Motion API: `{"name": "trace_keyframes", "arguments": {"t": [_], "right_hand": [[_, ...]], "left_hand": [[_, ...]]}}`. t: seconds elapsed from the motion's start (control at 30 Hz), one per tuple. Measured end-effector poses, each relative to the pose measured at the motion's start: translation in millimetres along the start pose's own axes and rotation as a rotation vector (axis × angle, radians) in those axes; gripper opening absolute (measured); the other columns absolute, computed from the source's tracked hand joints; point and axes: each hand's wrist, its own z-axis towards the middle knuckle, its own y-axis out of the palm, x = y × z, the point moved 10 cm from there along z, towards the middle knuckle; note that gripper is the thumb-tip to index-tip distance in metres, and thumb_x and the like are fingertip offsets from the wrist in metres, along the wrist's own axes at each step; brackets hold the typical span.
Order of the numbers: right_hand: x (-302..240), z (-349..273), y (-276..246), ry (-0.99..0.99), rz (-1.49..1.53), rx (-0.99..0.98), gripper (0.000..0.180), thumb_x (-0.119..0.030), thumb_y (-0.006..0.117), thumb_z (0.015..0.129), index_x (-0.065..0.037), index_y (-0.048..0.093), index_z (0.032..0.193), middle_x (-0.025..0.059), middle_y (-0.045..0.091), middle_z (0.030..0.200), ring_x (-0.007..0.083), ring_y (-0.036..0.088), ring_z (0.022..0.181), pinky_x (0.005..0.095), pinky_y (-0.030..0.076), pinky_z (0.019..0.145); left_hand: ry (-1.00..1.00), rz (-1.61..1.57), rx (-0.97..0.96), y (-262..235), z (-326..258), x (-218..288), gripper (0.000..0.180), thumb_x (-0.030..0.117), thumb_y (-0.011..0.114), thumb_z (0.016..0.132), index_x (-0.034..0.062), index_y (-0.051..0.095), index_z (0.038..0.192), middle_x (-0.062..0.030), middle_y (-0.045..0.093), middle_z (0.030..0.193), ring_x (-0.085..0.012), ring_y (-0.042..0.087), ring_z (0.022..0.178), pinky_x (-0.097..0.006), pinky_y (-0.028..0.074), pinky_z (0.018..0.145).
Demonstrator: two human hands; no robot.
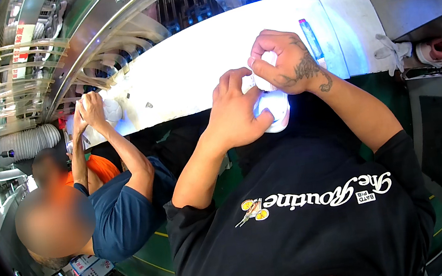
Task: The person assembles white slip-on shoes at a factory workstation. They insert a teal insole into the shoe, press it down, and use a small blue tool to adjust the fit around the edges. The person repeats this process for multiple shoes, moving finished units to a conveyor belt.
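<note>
A white shoe (276, 117) is between my hands at the near edge of the white worktop, glaring under bluish light; its details are washed out. My left hand (236, 108) grips its left side, with the thumb on the near part and the fingers curled at the far part. From the right, my right hand (285, 63) is bent over the far end, thumb and fingers closed around it. What lies under the fingers is hidden. Just right of my right hand, a blue pen-like tool (311, 39) with a pink end rests on the worktop.
The long white worktop (167, 67) curves leftward, with a small dark piece (148, 105) on it. A co-worker (124, 206) at left handles a white item (112, 110). A white glove (393, 53) hangs at the right end beside another shoe (433, 52). Machinery borders the worktop.
</note>
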Motion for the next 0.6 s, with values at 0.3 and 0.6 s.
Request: {"name": "trace_keyframes", "arguments": {"t": [0.3,0.6], "right_hand": [[6.8,6.0,-1.4,0.079,-0.015,0.024,0.021,-0.023,0.075,0.095,-0.002,0.074,0.091,0.0125,0.075,0.093,0.0277,0.072,0.086,0.0409,0.057,0.082],[-0.7,8.0,8.1,0.04,-0.011,-0.02,0.022,-0.024,0.074,0.095,-0.003,0.071,0.088,0.0125,0.074,0.092,0.0272,0.072,0.087,0.0418,0.057,0.082]], "left_hand": [[0.184,0.076,0.346,-35.9,-11.4,24.4,0.039,0.014,0.069,0.078,0.0042,0.081,0.114,-0.0228,0.059,0.128,-0.0442,0.054,0.126,-0.055,0.049,0.106],[0.022,0.06,0.018,-18.4,-1.2,3.5,0.043,0.029,0.064,0.086,0.0055,0.084,0.116,-0.0235,0.059,0.124,-0.0416,0.053,0.117,-0.053,0.05,0.101]]}}
